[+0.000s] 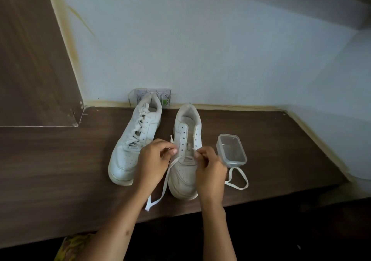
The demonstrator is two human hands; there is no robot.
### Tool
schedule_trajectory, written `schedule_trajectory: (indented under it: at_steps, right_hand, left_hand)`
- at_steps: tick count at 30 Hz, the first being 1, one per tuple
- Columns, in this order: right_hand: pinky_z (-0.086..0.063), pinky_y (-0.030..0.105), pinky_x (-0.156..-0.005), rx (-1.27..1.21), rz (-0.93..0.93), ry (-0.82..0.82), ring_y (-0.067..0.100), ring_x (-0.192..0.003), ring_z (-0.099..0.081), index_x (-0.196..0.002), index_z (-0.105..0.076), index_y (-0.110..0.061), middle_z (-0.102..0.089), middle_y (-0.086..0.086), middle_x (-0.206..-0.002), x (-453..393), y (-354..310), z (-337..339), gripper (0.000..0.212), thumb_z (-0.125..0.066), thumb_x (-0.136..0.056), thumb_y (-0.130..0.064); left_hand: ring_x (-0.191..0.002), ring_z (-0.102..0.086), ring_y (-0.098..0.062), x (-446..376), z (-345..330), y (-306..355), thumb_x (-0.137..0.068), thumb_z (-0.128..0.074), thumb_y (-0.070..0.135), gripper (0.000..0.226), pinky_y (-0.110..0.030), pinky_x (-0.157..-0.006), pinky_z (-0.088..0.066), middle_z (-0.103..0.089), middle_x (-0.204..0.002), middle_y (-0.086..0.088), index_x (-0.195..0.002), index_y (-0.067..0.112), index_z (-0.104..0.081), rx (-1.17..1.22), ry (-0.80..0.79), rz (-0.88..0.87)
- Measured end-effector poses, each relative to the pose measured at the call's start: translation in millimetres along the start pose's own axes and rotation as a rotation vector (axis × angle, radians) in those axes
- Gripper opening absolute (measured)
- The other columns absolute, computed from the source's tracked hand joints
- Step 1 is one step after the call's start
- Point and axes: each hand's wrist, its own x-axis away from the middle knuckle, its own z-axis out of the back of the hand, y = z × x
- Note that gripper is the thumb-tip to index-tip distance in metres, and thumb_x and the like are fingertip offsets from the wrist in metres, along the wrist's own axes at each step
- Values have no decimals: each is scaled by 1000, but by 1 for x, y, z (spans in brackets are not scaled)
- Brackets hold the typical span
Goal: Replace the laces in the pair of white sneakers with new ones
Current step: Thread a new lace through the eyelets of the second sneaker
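Two white sneakers stand on the dark wooden table (60,160), toes toward me. The left sneaker (132,140) is fully laced. The right sneaker (186,140) has bare eyelets higher up, and a white lace (166,180) runs through its lowest eyelets. My left hand (154,160) pinches one end of that lace beside the left eyelet row, the slack trailing down over the table's front. My right hand (208,168) pinches the other end at the right eyelet row; the rest of the lace loops on the table to the right.
A clear plastic container (231,150) stands just right of the right sneaker. A wall socket plate (154,96) sits behind the shoes on the pale wall. A wooden panel (36,60) rises at the left. The table's front edge runs close below my forearms.
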Motion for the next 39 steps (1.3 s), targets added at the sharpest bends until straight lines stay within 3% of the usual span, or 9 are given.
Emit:
schedule_trajectory:
  at_steps: [5,13,17,22,24,27,30,34,39]
  right_hand:
    - [-30,7,-67,218,116,64,12,-90,-43,-86,-75,-14,-58,-3,-91,-8,0,-12,10,-72,-84,-4]
    - [-35,19,-69,298,145,60,16,-87,-39,-76,-72,-5,-55,6,-88,-14,-4,-24,16,-68,-77,10]
    - [-30,8,-66,308,96,-13,14,-91,-33,-78,-73,-4,-46,0,-90,-15,-12,-24,20,-63,-77,13]
    - [-23,-4,-83,83,9,-116,9,-94,-25,-90,-79,-20,-38,-9,-95,-26,-8,-14,23,-72,-83,0]
    - [-25,2,-88,16,-56,-157,9,-97,-25,-91,-78,-23,-35,-14,-93,-28,-5,-12,19,-75,-83,-6]
    - [-34,26,-98,-82,-178,-203,12,-103,-28,-88,-74,-30,-36,-16,-93,-27,-3,-10,17,-76,-84,-14]
    - [-35,36,-104,-102,-199,-184,12,-105,-29,-79,-70,-38,-37,-16,-93,-27,-5,-12,21,-78,-81,-20]
    - [-34,42,-104,-21,-130,-194,14,-106,-32,-91,-76,-31,-45,-13,-100,-24,-7,-10,14,-75,-84,-19]
    - [-31,32,-99,56,-128,-151,13,-111,-30,-115,-66,-36,-43,-10,-116,-7,-6,0,34,-76,-84,-27]
  left_hand:
    - [-77,-67,-4,1,-5,1,-82,-77,15,12,-28,-72,-56,-69,-89,13,-94,20,-77,33,-7,-24]
    - [-79,-61,8,-5,-6,2,-78,-81,23,19,-13,-71,-51,-66,-91,19,-97,21,-77,32,-4,-5]
    - [-79,-56,14,-6,-4,2,-78,-81,24,21,-5,-70,-47,-63,-92,23,-99,23,-77,37,-30,27]
    - [-78,-57,13,-7,-1,1,-79,-80,23,19,-6,-69,-46,-62,-89,29,-97,27,-76,68,-39,67]
    - [-76,-59,15,-6,-2,1,-79,-81,23,17,-5,-69,-46,-62,-87,29,-94,28,-76,71,-34,53]
    - [-76,-58,19,-5,-4,2,-78,-81,24,15,-7,-69,-46,-62,-85,28,-93,27,-77,59,-27,24]
    - [-76,-64,9,-5,-6,1,-79,-80,23,15,-10,-67,-48,-64,-86,24,-94,24,-77,21,-17,-17]
    - [-76,-68,-1,-5,-4,0,-80,-80,25,15,-28,-69,-57,-71,-91,15,-95,23,-78,7,1,-57]
    - [-71,-65,-6,-1,-1,7,-80,-78,29,8,-34,-60,-56,-69,-97,17,-88,28,-78,-119,33,-136]
